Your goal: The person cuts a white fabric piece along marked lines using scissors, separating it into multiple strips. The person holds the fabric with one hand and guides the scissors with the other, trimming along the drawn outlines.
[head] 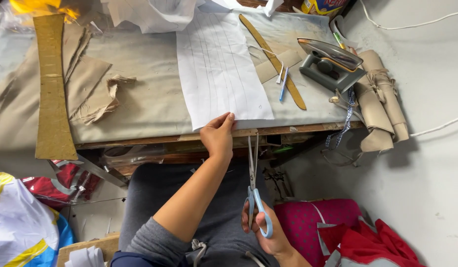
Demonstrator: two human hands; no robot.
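Observation:
A white paper sheet (219, 64) with faint pencil lines lies on the cloth-covered table (140, 104). My left hand (217, 136) pinches the sheet's near edge at the table's front. Down by my lap, my right hand (261, 230) grips blue-handled scissors (252, 178). Their blades point up at the paper's near edge, just right of my left hand, and are slightly parted.
A long cardboard pattern strip (52, 89) and torn tan fabric (98, 94) lie at left. A tan ruler strip (273, 59), a blue pen (284, 84), an iron (330, 62) and rolled tan fabric (382, 99) sit at right. Pink and red cloth (337, 227) lies on the floor.

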